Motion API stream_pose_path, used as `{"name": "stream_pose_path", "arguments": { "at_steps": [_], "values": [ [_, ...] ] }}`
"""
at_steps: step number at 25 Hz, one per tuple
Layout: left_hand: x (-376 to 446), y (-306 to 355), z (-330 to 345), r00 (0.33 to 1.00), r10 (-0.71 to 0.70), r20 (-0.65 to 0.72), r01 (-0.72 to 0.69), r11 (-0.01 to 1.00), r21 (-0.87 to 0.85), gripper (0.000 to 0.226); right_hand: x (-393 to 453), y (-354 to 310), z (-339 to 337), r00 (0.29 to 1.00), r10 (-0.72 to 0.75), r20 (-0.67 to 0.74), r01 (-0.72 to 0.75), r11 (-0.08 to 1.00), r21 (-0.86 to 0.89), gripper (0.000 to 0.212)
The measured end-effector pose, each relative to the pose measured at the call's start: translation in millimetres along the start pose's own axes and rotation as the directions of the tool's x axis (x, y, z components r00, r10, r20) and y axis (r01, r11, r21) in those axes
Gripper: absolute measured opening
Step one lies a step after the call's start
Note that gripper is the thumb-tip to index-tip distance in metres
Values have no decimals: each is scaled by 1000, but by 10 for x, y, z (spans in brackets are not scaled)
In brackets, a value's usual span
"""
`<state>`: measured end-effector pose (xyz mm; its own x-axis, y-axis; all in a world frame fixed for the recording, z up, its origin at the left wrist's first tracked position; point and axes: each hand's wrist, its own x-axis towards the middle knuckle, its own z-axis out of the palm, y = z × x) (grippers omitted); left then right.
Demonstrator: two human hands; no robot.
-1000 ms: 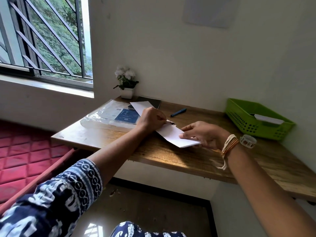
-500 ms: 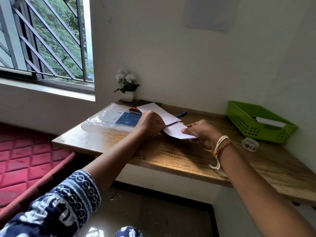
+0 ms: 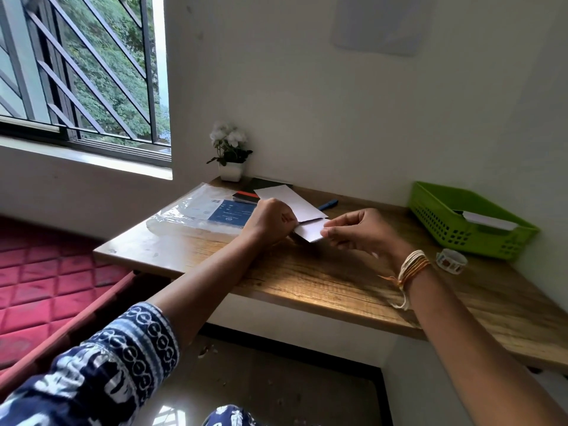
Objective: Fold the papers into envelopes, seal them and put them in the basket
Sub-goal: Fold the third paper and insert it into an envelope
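A white folded paper (image 3: pixel 293 202) lies on the wooden desk (image 3: pixel 322 278), its near end bent up into a flap (image 3: pixel 310 230). My left hand (image 3: pixel 270 221) is closed and grips the paper at the fold. My right hand (image 3: pixel 358 230) pinches the near flap between thumb and fingers. A green plastic basket (image 3: pixel 445 224) stands at the desk's right end against the wall, with a white envelope (image 3: pixel 488 222) inside it. A small roll of patterned tape (image 3: pixel 451 261) lies in front of the basket.
A clear plastic packet with a blue label (image 3: pixel 209 215) lies left of my hands. A blue pen (image 3: pixel 328 205), dark notebooks (image 3: pixel 261 187) and a small potted white flower (image 3: pixel 230 155) sit by the wall. A barred window (image 3: pixel 76 72) is at left.
My right hand has brought the paper's near end up and back toward my left hand, so the visible near part is shorter. My left hand has stayed gripping the paper.
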<state>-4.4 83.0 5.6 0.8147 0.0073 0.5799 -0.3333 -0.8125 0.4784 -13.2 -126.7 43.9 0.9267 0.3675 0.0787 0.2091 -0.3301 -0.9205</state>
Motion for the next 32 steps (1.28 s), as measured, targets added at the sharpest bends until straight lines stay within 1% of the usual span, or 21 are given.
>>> {"name": "stream_pose_path", "arguments": {
  "at_steps": [2, 6, 8, 10, 11, 13, 16, 17, 19, 22, 24, 25, 27, 28, 29, 30, 31, 32],
  "values": [
    [1, -7, 7, 1000, 5, 5, -5, 1000, -8, 11, 31, 5, -1, 999, -39, 15, 40, 999, -19, 19],
    [-11, 2, 12, 999, 42, -3, -42, 999, -21, 9, 130, 25, 16, 995, -94, 39, 94, 996, -5, 25],
    [-20, 36, 15, 998, 61, 3, -61, 998, -27, 9, 192, 54, 53, 993, -112, -23, 111, 993, -46, 28],
    [-28, 65, 24, 997, 80, 13, -79, 996, -41, 8, 265, 93, 102, 978, -160, -137, 130, 970, -206, 26],
    [-29, 70, 27, 996, 87, 21, -86, 995, -48, 8, 301, 111, 127, 964, -199, -176, 137, 941, -310, 24],
    [-28, 67, 20, 994, 100, 45, -98, 994, -51, 9, 371, 134, 161, 940, -274, -203, 144, 859, -491, 19],
    [-26, 82, 4, 991, 112, 75, -108, 993, -49, 11, 436, 147, 187, 894, -380, -237, 89, 669, -738, 15],
    [-27, 93, -2, 990, 115, 84, -111, 993, -49, 12, 461, 161, 191, 881, -409, -239, 70, 612, -788, 16],
    [-32, 114, -18, 987, 107, 117, -102, 994, -47, 13, 497, 192, 202, 876, -435, -211, 62, 534, -843, 20],
    [-32, 124, -32, 983, 87, 165, -81, 996, -39, 12, 543, 230, 197, 895, -403, -191, 35, 491, -871, 24],
    [-28, 115, -30, 981, 77, 178, -71, 997, -39, 12, 555, 238, 180, 914, -367, -172, 51, 524, -850, 26],
    [-28, 110, -31, 980, 73, 183, -68, 997, -34, 13, 552, 239, 170, 930, -339, -141, 87, 576, -813, 29],
    [-26, 85, -18, 983, 71, 167, -68, 997, -21, 13, 530, 243, 102, 971, -235, -49, 146, 740, -657, 35],
    [-21, 73, -7, 987, 68, 147, -66, 998, -25, 13, 490, 250, 43, 986, -164, 9, 143, 825, -547, 38],
    [-16, 60, 2, 991, 64, 121, -60, 998, -34, 12, 442, 266, -19, 992, -102, 77, 125, 887, -445, 42],
    [-9, 49, 11, 994, 52, 92, -48, 998, -48, 12, 396, 289, -71, 988, -72, 135, 120, 910, -397, 47],
    [-9, 52, 16, 997, 35, 72, -30, 997, -66, 11, 359, 320, -109, 984, -75, 162, 137, 902, -409, 50],
    [-7, 57, 20, 998, 21, 66, -15, 996, -84, 10, 325, 357, -126, 982, -110, 154, 168, 881, -442, 49]
  ]
}}
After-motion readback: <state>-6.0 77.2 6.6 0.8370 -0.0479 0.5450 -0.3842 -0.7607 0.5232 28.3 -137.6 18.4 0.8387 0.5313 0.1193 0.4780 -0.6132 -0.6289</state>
